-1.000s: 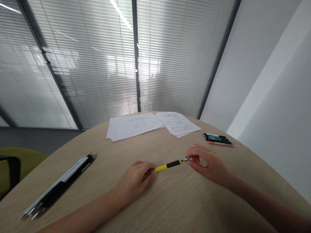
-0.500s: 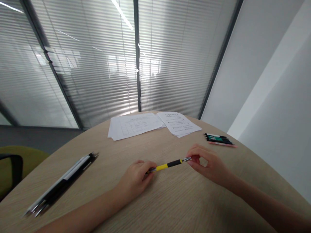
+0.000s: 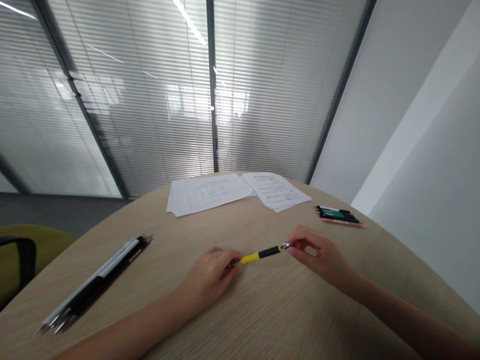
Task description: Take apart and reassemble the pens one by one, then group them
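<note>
A yellow pen (image 3: 258,255) with a black grip and a silver tip spans the gap between my two hands, slightly above the table. My left hand (image 3: 213,272) is closed around its clip end, hiding most of that end. At the other end, the thumb and fingers of my right hand (image 3: 317,250) pinch the silver tip, covering its point. Several black and white pens (image 3: 99,280) lie side by side on the table to the left. On the right, beyond my right hand, rests another row of pens (image 3: 337,215), black, green and pink.
The round wooden table (image 3: 240,320) curves away on both sides. Printed sheets of paper (image 3: 210,194) lie at its far edge, with another printed stack (image 3: 277,191) beside them. A green chair (image 3: 45,245) stands at the left. Glass panels with blinds (image 3: 168,115) rise behind.
My right hand's fingers have slid slightly onto the pen's silver tip, covering more of it. My left hand and the other pens look the same.
</note>
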`<state>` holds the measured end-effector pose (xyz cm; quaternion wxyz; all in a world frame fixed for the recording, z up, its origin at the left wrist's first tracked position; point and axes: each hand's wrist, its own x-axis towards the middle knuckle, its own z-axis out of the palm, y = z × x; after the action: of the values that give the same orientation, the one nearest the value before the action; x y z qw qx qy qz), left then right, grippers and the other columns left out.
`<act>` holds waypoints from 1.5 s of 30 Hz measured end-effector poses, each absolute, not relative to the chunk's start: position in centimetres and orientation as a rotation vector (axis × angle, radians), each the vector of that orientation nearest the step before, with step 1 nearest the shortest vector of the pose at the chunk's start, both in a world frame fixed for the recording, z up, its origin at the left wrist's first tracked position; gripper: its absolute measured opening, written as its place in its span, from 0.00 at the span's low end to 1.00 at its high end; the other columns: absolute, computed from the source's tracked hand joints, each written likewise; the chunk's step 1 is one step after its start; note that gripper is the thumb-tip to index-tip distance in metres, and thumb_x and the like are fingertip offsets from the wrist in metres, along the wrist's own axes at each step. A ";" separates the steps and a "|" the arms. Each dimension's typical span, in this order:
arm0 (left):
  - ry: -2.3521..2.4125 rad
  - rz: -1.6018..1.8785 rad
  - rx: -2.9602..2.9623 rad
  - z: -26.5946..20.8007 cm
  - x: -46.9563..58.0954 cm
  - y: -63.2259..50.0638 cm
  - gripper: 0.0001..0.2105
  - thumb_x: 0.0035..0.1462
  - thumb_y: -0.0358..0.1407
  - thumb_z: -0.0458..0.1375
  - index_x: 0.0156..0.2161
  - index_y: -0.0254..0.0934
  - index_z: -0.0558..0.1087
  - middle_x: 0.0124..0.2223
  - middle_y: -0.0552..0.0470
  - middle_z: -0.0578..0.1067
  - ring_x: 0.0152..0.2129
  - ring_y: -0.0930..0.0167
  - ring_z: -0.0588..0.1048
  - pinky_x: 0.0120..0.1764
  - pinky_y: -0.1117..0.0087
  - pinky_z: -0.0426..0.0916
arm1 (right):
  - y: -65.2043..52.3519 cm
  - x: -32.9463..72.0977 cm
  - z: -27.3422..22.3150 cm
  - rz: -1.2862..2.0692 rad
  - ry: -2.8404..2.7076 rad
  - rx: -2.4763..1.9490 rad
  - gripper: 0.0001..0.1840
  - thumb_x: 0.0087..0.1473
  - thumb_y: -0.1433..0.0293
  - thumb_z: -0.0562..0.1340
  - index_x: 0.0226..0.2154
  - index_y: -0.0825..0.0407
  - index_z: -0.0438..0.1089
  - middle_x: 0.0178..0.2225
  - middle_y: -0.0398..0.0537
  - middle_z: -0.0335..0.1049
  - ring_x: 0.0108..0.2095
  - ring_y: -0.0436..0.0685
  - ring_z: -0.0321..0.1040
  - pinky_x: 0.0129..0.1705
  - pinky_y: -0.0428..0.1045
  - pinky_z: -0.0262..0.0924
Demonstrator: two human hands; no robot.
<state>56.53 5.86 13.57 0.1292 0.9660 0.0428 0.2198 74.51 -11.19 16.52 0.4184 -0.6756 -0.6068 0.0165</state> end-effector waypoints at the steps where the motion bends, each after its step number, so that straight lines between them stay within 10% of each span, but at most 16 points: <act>1: 0.119 0.640 2.811 13.6 56.5 5.9 0.07 0.51 0.29 0.48 0.36 0.36 0.66 0.29 0.51 0.74 0.27 0.70 0.71 0.31 0.68 0.66 | -11.2 74.5 16.5 0.039 -1.522 -1.697 0.03 0.48 0.71 0.55 0.27 0.52 0.64 0.23 0.43 0.61 0.23 0.49 0.59 0.25 0.44 0.57; 45: -0.195 1.049 2.936 13.4 56.3 6.1 0.06 0.53 0.27 0.47 0.32 0.36 0.64 0.27 0.52 0.74 0.22 0.73 0.71 0.31 0.68 0.65 | -10.9 74.1 15.4 0.232 -1.607 -1.933 0.16 0.51 0.68 0.50 0.16 0.54 0.59 0.15 0.40 0.57 0.18 0.48 0.56 0.21 0.43 0.49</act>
<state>56.32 6.08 13.41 0.0089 0.9399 -0.0624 0.3356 74.11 -10.92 15.39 0.3037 -0.7295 -0.6066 0.0876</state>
